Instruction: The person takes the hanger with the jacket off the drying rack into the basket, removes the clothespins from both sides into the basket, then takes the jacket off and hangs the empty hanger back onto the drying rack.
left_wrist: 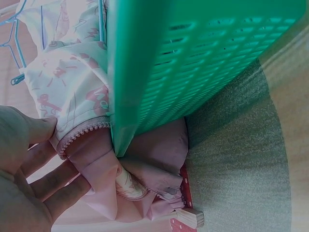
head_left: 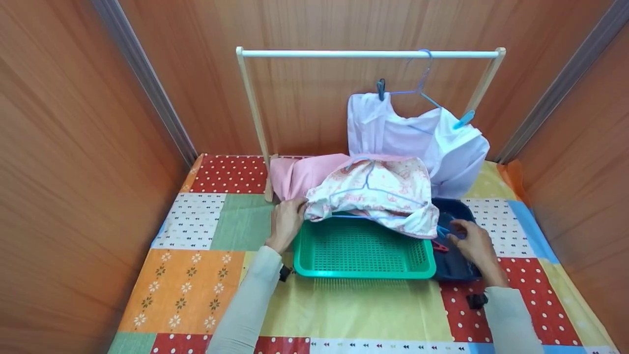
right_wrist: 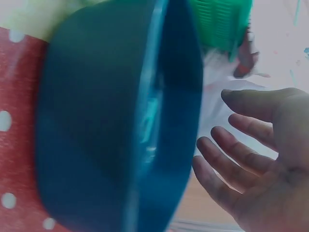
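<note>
Pinching the left edge of a jacket point(head_left: 393, 179), the left hand point(head_left: 286, 223) sits left of centre in the head view, thumb on the printed lining and fingers beneath. Zip teeth point(left_wrist: 82, 136) show just beyond the grip in the left wrist view. Jacket lies mid-frame, lining up, pink outer side showing behind, draped over the back rim of a green basket point(head_left: 363, 275). Blue hanger point(head_left: 366, 186) lies on the lining, hook toward the top of the frame.

Right hand point(head_left: 475, 244), right of centre: fingers parted and loosely bent, grasping nothing. It is over a navy basin point(head_left: 459, 263) that stands against the basket's right side. Blue clip point(head_left: 443, 231) just beside its fingertips, near the jacket's lower right corner; red clip point(head_left: 440, 247) a little below. Basin contents blurred in the right wrist view.

Upper middle: rack point(head_left: 319, 53) with white bar and pale wooden legs. White shirt point(head_left: 368, 123) hangs at its right on a purple hanger point(head_left: 421, 83), a dark clip point(head_left: 381, 89) at one shoulder, a pale blue clip point(head_left: 464, 119) at the other. Patchwork cloth point(head_left: 186, 280) underneath.
</note>
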Demonstrator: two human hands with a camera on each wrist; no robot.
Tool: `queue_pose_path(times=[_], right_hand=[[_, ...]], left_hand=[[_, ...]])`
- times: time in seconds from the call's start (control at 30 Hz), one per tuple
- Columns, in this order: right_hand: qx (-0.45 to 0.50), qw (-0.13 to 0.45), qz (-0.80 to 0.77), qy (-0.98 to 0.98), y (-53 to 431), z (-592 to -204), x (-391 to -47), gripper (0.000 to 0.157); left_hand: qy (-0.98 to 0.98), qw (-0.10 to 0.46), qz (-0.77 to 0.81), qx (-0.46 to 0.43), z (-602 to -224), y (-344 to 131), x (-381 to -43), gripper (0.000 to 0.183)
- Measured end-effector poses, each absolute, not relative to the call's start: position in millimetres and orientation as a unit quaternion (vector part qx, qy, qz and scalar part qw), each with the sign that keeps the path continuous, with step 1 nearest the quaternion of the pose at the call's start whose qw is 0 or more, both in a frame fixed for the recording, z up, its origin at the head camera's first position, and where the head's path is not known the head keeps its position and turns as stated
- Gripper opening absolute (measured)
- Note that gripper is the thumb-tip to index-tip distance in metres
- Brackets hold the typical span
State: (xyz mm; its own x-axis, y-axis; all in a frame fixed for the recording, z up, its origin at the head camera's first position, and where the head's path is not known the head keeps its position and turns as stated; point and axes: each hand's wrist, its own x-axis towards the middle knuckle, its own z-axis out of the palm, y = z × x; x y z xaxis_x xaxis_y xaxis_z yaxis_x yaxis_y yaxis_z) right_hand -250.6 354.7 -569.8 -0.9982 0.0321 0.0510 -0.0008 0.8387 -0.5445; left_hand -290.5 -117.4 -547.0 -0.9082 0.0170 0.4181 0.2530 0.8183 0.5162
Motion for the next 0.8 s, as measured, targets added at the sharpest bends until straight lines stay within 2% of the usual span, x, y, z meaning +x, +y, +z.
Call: queue_pose_path(times=[0.47, 0.8], right_hand=[[0.04, 0.112, 0.276, -0.954, 333, -511, -251, 0.038], [0.103, 0.174, 0.284, -0.937, 313, -491, -252, 0.033]], left_hand=[[-0.933, 0.2, -0.289, -0.077, -545, -117, -292, 0.012], [-0.933, 0.201, -0.287, -0.081, -545, -118, -292, 0.012]])
